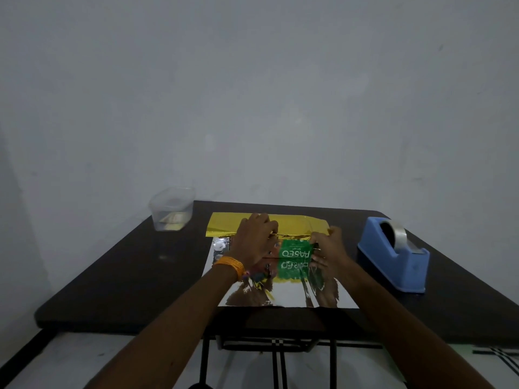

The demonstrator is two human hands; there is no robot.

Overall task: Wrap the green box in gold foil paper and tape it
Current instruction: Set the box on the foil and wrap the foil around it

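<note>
The green box (296,249) with white lettering lies on the foil paper (292,297), whose silver inner side faces up and mirrors the box. The far flap of the foil (224,224) is folded over the box, gold side up. My left hand (257,240), with an orange bangle at the wrist, presses down on the box's left part and the flap's edge. My right hand (327,244) pinches the flap's edge at the box's right end. Much of the box is hidden under the hands and the flap.
A blue tape dispenser (393,255) with a clear tape roll stands at the right of the dark table (126,276). A clear plastic container (172,209) sits at the far left corner. The wall is close behind the table.
</note>
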